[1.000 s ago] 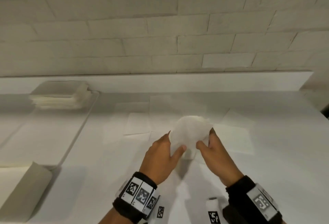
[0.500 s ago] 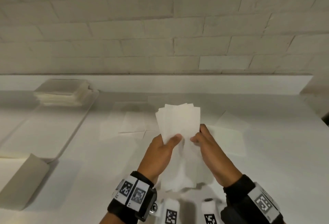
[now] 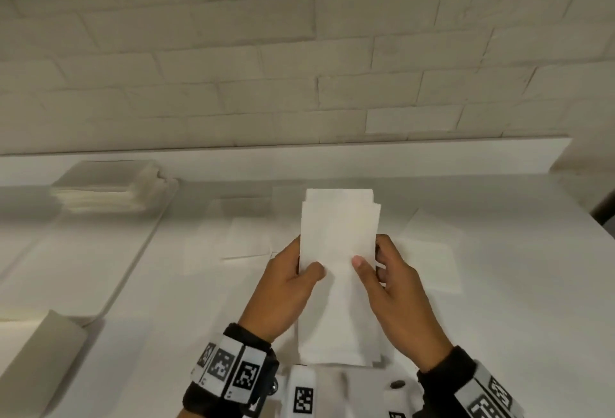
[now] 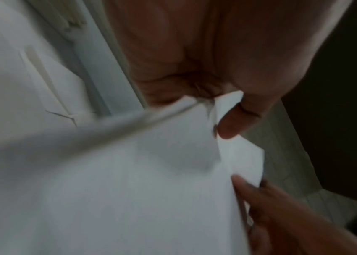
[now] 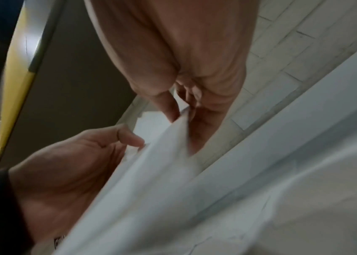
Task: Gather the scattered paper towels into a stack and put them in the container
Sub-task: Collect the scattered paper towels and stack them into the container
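Both hands, left hand and right hand, pinch the uneven paper towel stack at frame centre; loosely aligned sheets could slip out.

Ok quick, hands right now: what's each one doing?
Left hand: grips the left edge of the paper towel stack, thumb on the front.
Right hand: grips the stack's right edge, thumb on the front.

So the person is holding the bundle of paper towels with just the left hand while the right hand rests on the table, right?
Not quite. Both hands hold the bundle of paper towels: the left hand grips its left edge and the right hand its right edge, thumbs on the front. The head view shows this.
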The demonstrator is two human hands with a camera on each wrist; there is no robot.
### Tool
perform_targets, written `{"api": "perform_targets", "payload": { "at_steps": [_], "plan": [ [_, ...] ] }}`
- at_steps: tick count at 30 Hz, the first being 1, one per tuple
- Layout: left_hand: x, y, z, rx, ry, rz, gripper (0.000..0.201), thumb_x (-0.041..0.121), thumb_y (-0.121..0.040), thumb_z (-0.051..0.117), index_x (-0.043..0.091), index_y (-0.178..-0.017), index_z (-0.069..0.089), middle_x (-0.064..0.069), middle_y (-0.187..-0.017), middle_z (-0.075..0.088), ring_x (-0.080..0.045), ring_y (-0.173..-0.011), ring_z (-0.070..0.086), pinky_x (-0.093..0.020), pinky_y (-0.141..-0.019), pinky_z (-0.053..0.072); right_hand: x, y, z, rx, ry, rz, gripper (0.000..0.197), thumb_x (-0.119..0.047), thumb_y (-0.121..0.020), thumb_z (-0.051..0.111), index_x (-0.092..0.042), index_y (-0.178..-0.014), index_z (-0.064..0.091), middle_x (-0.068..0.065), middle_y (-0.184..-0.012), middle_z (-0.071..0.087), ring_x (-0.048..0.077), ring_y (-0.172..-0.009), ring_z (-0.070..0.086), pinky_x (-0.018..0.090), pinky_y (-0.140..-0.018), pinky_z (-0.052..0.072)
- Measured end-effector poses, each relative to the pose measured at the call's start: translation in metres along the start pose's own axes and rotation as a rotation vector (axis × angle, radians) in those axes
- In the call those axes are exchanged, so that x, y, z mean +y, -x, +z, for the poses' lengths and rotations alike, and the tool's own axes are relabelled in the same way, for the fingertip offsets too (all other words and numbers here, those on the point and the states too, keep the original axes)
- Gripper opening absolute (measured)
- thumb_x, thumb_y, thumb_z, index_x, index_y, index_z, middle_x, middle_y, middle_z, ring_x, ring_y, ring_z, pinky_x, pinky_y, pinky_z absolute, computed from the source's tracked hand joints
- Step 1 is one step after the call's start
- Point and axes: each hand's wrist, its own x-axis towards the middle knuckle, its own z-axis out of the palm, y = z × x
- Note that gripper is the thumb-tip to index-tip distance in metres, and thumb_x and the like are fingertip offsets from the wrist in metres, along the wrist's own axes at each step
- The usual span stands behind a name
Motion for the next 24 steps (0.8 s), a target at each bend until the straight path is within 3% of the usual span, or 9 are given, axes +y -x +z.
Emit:
{"api": "perform_targets", "payload": {
  "at_steps": [3, 5, 7, 9, 12, 16, 19, 21, 24],
  "plan": [
    [-0.008, -0.003, -0.006, -0.027, -0.020, -0.059, 0.019, 0.005, -0.097, 0.049, 0.014, -0.092, 0.064, 0.001, -0.086, 0.072, -0.004, -0.076, 0.064, -0.011, -0.064, 0.046, 0.004, 0.002, 0.010, -0.046, 0.016, 0.009, 0.034, -0.015, -0.105, 0.040, -0.040, -0.126, 0.046, -0.018, -0.119, 0.062, 0.007, -0.113, 0.060, 0.033, -0.095, 0.052],
    [-0.011, -0.004, -0.003, -0.011, -0.077, -0.023, 0.019, 0.013, -0.097, 0.047, 0.007, -0.101, 0.065, -0.014, -0.093, 0.071, -0.021, -0.083, 0.067, -0.025, -0.071, 0.051, 0.004, 0.001, 0.021, -0.045, 0.041, 0.016, 0.044, -0.005, -0.102, 0.037, -0.037, -0.131, 0.041, -0.013, -0.127, 0.054, 0.006, -0.120, 0.053, 0.035, -0.101, 0.047],
    [-0.005, -0.003, 0.001, 0.001, -0.156, 0.103, 0.028, 0.016, -0.094, 0.042, 0.015, -0.115, 0.061, -0.007, -0.091, 0.070, -0.016, -0.080, 0.065, -0.027, -0.072, 0.053, -0.002, -0.004, 0.033, 0.037, 0.058, -0.012, 0.046, 0.002, -0.097, 0.036, -0.031, -0.128, 0.039, -0.006, -0.124, 0.051, 0.006, -0.115, 0.052, 0.034, -0.098, 0.048],
    [0.008, -0.004, -0.002, 0.022, -0.230, 0.259, 0.035, 0.017, -0.095, 0.038, 0.024, -0.126, 0.054, 0.008, -0.097, 0.066, -0.005, -0.084, 0.062, -0.017, -0.072, 0.051, -0.016, -0.013, 0.038, 0.127, 0.061, -0.094, 0.041, 0.005, -0.095, 0.037, -0.027, -0.121, 0.037, -0.002, -0.117, 0.047, 0.005, -0.107, 0.052, 0.021, -0.088, 0.048],
    [0.020, -0.007, -0.011, 0.084, -0.212, 0.387, 0.039, 0.018, -0.097, 0.038, 0.029, -0.132, 0.051, 0.015, -0.106, 0.064, -0.003, -0.098, 0.063, -0.016, -0.082, 0.053, -0.031, -0.022, 0.035, 0.174, 0.018, -0.177, 0.041, 0.007, -0.095, 0.037, -0.028, -0.115, 0.035, -0.003, -0.112, 0.046, 0.003, -0.101, 0.052, 0.011, -0.082, 0.046],
    [-0.023, 0.004, -0.005, 0.007, -0.309, 0.252, 0.039, 0.024, -0.097, 0.039, 0.035, -0.132, 0.050, 0.016, -0.114, 0.065, -0.002, -0.100, 0.063, -0.024, -0.087, 0.054, 0.006, -0.006, 0.041, -0.014, 0.059, 0.029, 0.059, 0.007, -0.094, 0.037, -0.048, -0.116, 0.034, -0.011, -0.121, 0.055, 0.003, -0.112, 0.057, 0.018, -0.093, 0.049],
    [-0.040, 0.011, 0.004, -0.059, -0.313, 0.176, 0.028, 0.026, -0.098, 0.043, 0.040, -0.122, 0.049, 0.022, -0.106, 0.065, 0.003, -0.095, 0.063, -0.018, -0.082, 0.051, 0.027, 0.008, 0.042, -0.128, 0.120, 0.159, 0.052, 0.007, -0.094, 0.036, -0.040, -0.115, 0.034, -0.009, -0.119, 0.055, 0.008, -0.108, 0.057, 0.012, -0.086, 0.048],
    [-0.028, 0.004, 0.004, -0.023, -0.267, 0.199, 0.030, 0.014, -0.102, 0.045, 0.036, -0.122, 0.051, 0.020, -0.101, 0.066, 0.001, -0.089, 0.064, -0.013, -0.074, 0.049, 0.024, 0.003, 0.035, -0.107, 0.117, 0.143, 0.042, 0.004, -0.096, 0.035, -0.032, -0.116, 0.035, -0.007, -0.113, 0.057, 0.009, -0.102, 0.059, 0.020, -0.084, 0.051],
    [-0.019, -0.001, 0.002, 0.036, -0.214, 0.203, 0.035, 0.010, -0.104, 0.042, 0.037, -0.122, 0.052, 0.010, -0.099, 0.069, -0.007, -0.087, 0.065, -0.017, -0.073, 0.052, 0.020, -0.003, 0.029, -0.117, 0.124, 0.127, 0.037, 0.002, -0.095, 0.035, -0.028, -0.116, 0.035, -0.007, -0.111, 0.058, 0.014, -0.100, 0.059, 0.030, -0.086, 0.054]
  ]
}}
